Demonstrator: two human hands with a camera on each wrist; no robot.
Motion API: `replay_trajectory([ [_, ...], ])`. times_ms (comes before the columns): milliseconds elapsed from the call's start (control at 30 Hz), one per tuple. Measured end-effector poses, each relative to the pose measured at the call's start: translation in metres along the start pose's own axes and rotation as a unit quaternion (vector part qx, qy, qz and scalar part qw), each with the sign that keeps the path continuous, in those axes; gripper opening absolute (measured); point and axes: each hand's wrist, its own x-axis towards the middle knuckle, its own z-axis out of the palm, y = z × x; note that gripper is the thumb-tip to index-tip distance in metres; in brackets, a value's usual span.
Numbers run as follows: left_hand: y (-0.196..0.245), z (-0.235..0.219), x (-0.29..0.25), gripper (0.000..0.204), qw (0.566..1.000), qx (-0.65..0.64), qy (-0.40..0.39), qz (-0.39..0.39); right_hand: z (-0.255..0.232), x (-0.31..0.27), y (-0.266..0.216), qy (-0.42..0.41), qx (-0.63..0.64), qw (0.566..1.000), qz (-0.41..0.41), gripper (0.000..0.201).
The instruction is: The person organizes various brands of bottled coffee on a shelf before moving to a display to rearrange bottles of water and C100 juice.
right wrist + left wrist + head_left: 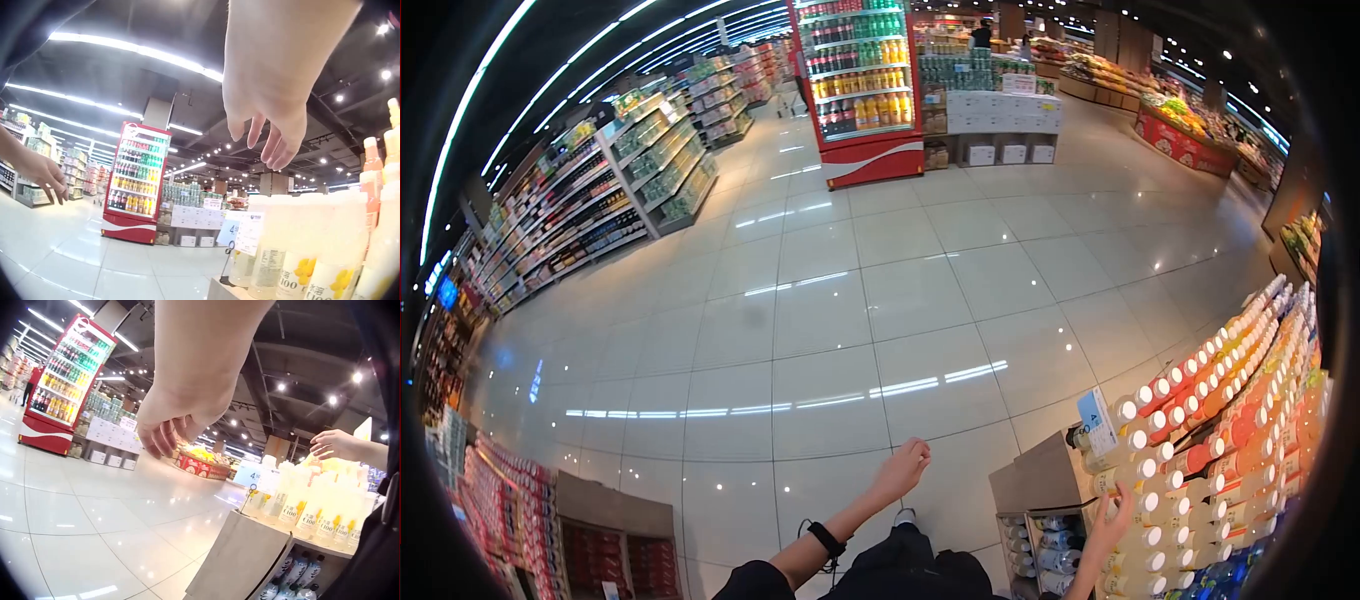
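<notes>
My left hand (898,474), with a black band at its wrist, hangs over the floor with fingers loosely curled, holding nothing; the left wrist view shows the same hand (178,415). Beside the bottle display, my right hand (1107,527) has relaxed, parted fingers. In the right wrist view this hand (269,119) is above pale bottles (300,250) with white caps and yellow fruit labels, a gap between fingertips and caps. A price card (249,234) stands at the display's corner.
Orange and red bottles (1240,430) fill the display behind the pale ones. Bottles lie on a lower shelf (1055,550). Packed red goods (500,490) stand at the lower left. Ahead across the tiled floor (820,330) are a red drinks cooler (873,163) and shelves (625,180).
</notes>
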Motion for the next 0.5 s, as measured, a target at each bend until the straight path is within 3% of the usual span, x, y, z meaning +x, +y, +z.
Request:
replay_trajectory([
  [167, 0.018, 0.022, 0.053, 0.025, 0.992, -0.077, -0.089, 0.046, -0.015, 0.012, 0.01, 0.064, -0.077, 0.995, 0.004, 0.033],
  [333, 0.024, 0.073, 0.092, 0.021, 0.972, -0.076, -0.134, 0.177, -0.023, 0.028, 0.026, 0.083, -0.103, 0.991, 0.027, 0.037],
  [500, 0.066, 0.096, 0.127, 0.019, 0.962, -0.123, -0.194, 0.147, -0.024, 0.048, 0.025, 0.13, -0.086, 0.987, 0.046, 0.032],
])
